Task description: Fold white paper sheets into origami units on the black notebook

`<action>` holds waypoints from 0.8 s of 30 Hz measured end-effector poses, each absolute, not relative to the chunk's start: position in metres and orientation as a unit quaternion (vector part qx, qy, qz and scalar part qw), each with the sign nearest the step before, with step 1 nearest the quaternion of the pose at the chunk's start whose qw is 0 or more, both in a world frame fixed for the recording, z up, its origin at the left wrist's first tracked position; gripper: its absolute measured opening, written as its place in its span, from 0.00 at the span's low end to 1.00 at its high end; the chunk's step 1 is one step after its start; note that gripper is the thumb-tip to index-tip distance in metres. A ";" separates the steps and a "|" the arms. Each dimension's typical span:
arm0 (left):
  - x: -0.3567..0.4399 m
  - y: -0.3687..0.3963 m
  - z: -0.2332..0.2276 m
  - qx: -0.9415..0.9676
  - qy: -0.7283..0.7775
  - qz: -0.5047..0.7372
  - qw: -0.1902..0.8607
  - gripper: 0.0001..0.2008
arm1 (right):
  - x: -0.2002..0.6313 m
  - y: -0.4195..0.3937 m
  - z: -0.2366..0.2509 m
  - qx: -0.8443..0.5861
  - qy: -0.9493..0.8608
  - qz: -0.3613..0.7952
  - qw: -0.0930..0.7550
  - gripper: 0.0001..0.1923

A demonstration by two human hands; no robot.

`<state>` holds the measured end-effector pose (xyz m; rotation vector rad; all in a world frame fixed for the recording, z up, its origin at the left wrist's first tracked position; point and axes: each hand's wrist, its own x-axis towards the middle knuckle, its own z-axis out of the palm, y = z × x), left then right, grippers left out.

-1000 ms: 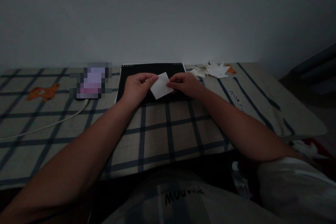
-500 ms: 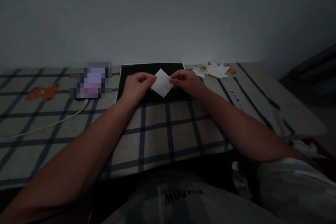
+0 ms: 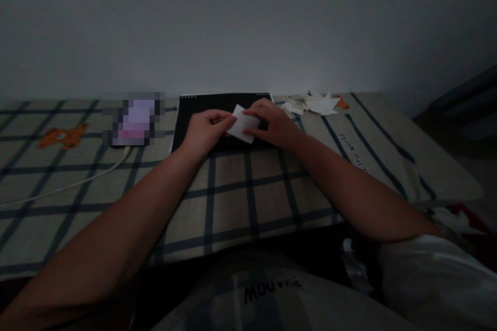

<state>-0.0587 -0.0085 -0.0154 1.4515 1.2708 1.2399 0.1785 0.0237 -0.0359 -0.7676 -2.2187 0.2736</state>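
A small white piece of paper (image 3: pixel 243 125), folded to a diamond-like square, is held between my hands over a black sheet or pad (image 3: pixel 205 105) with punched holes along its far edge. My left hand (image 3: pixel 207 129) pinches its left corner between thumb and fingers. On the right side, my right hand (image 3: pixel 271 123) grips the paper with the thumb on the near part and the index finger near the upper edge. The right fingertips cover part of the paper.
White folded paper pieces (image 3: pixel 316 103) lie in a pile to the right of the black pad. A phone (image 3: pixel 135 120) with a white cable (image 3: pixel 93 178) rests at the left on the checked tablecloth (image 3: pixel 229 191). A wall (image 3: pixel 233 26) rises behind the table. Below the edge is a clear plastic bottle (image 3: pixel 355 266).
The paper has turned slightly and tilted. My right hand has shifted its hold, the thumb and index finger now spread further apart over the paper's right side. The left hand keeps its pinch.
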 end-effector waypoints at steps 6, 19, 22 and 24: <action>-0.060 -0.009 -0.016 0.587 0.492 0.462 0.448 0.16 | 0.181 0.026 -0.040 -0.280 -0.876 0.105 0.377 0.22; -0.056 -0.013 -0.018 0.586 0.467 0.448 0.487 0.17 | 0.177 0.023 -0.036 -0.292 -0.877 0.061 0.378 0.17; -0.054 -0.013 -0.017 0.559 0.489 0.461 0.486 0.14 | 0.175 0.019 -0.034 -0.285 -0.879 0.058 0.377 0.18; -0.053 -0.013 -0.016 0.553 0.501 0.457 0.484 0.11 | 0.174 0.017 -0.033 -0.289 -0.880 0.060 0.373 0.20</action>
